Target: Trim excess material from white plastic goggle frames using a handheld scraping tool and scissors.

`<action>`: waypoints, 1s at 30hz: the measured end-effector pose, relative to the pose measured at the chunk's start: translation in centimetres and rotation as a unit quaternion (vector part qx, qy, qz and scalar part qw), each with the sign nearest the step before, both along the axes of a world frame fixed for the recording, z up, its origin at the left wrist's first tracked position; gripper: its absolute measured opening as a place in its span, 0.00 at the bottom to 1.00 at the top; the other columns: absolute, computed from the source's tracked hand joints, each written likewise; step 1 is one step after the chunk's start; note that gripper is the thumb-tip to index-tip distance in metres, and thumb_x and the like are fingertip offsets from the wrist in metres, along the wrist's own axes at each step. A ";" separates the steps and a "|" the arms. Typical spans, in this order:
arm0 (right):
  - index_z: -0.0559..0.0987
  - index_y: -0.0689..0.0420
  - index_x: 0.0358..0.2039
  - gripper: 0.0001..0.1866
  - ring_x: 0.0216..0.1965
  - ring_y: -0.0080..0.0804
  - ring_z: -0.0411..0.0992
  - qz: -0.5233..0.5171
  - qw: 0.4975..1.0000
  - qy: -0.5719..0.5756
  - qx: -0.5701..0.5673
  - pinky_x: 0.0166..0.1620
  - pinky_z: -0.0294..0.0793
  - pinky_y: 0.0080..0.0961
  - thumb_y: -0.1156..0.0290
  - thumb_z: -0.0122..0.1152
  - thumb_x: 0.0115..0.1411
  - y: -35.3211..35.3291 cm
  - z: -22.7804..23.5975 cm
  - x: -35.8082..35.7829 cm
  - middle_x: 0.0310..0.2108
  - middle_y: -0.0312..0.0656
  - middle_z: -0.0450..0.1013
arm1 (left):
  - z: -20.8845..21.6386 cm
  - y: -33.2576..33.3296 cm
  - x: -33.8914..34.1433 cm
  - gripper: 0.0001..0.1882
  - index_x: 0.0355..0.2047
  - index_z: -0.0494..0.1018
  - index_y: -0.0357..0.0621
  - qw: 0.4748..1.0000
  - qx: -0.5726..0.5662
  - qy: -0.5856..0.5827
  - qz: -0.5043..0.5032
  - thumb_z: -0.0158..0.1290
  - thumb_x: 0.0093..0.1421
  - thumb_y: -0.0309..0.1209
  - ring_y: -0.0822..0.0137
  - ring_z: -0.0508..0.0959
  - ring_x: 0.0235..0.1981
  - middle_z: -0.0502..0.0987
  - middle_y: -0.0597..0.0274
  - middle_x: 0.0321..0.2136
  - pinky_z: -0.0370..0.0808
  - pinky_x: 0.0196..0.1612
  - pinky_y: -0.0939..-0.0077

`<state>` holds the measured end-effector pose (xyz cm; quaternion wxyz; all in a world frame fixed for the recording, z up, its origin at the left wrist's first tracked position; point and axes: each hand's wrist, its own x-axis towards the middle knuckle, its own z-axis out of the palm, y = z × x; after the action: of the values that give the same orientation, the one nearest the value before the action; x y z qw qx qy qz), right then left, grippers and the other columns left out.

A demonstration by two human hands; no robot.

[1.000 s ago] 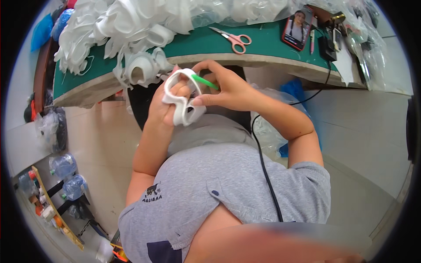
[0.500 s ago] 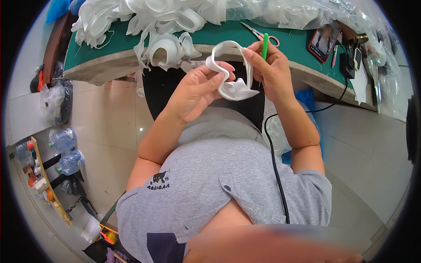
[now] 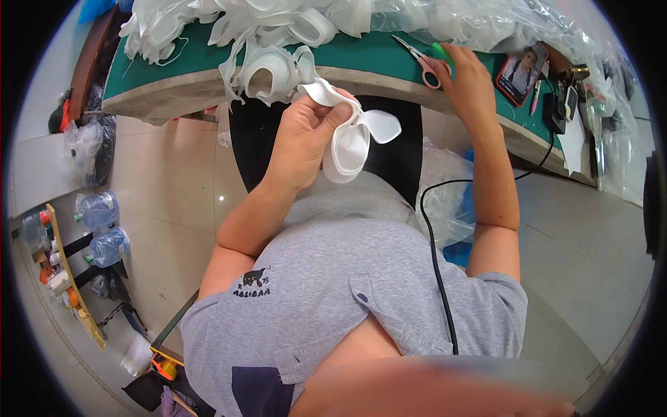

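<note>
My left hand [image 3: 303, 135] pinches a white, padded fabric piece [image 3: 347, 149] between thumb and fingers. The piece is folded into a loop, with a rounded flap hanging out to the right. At the table's edge, my right hand [image 3: 470, 87] is stretched over the green surface with its fingers bent down. A bright green pen-like tool [image 3: 440, 52] shows at its fingertips, mostly covered by the hand. Scissors [image 3: 425, 64] with pink handles lie right beside those fingers, partly hidden by them.
White fabric pieces [image 3: 267, 69] are heaped along the green table [image 3: 201, 59], some overhanging its edge. Clear plastic bags [image 3: 451, 28] lie at the back. A phone [image 3: 520, 73] and a black cable [image 3: 434, 243] are to the right. Water bottles [image 3: 108, 247] stand on the left.
My right hand has let go of the white fabric piece and moved right, carrying the green tool to the table near the scissors. The piece has turned and hangs from my left hand alone.
</note>
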<state>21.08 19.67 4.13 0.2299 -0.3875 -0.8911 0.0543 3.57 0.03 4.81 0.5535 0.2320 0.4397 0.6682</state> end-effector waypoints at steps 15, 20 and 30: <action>0.73 0.57 0.45 0.15 0.35 0.44 0.72 0.099 0.985 -0.124 -0.063 0.41 0.70 0.33 0.73 0.56 0.56 0.3 1.1 1.7 0.35 0.44 0.72 | 0.6 0.2 -0.6 0.11 0.39 0.70 0.41 0.992 -0.082 -0.079 -0.057 0.54 0.61 0.34 0.80 0.74 0.26 0.75 0.67 0.28 0.72 0.27 0.85; 0.74 0.56 0.43 0.17 0.25 0.41 0.73 0.237 0.971 0.019 0.008 0.31 0.72 0.33 0.72 0.64 0.50 -1.1 3.3 1.1 0.32 0.40 0.76 | -0.5 0.2 -1.8 0.10 0.39 0.68 0.42 0.955 -0.072 -0.216 -0.189 0.51 0.63 0.35 0.81 0.72 0.24 0.72 0.68 0.26 0.69 0.26 0.90; 0.77 0.58 0.43 0.23 0.19 0.22 0.67 0.407 0.892 -0.016 0.196 0.19 0.63 0.18 0.73 0.65 0.42 -2.8 6.0 1.6 0.21 0.33 0.69 | 0.0 -0.1 -1.8 0.09 0.40 0.66 0.42 0.934 -0.105 -0.268 -0.210 0.48 0.64 0.33 0.82 0.71 0.23 0.71 0.69 0.26 0.69 0.25 0.91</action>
<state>22.72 16.89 10.08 0.2445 0.0609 -0.9669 -0.0393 1.81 -0.07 4.76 0.8000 0.0719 0.2838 0.5237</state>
